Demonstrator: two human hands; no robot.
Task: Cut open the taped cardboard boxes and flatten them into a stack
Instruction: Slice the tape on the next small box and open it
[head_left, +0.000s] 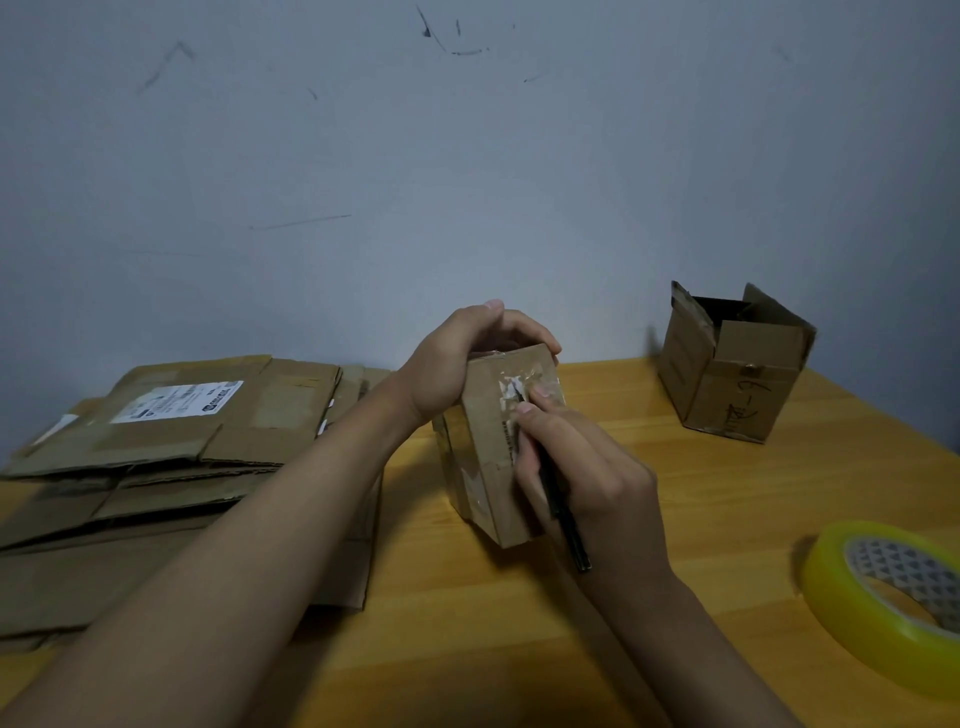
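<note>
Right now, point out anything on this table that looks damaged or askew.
The open box at the far right has ragged, bent top flaps and sits skewed to the table edge. The flattened stack on the left is fanned unevenly. The tape on the held box is wrinkled.

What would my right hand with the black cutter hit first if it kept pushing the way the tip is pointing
The right hand aims the black cutter up and away; its tip already sits at the taped face of the small box. Beyond that, probably the left hand gripping the top, though depth is unclear.
</note>
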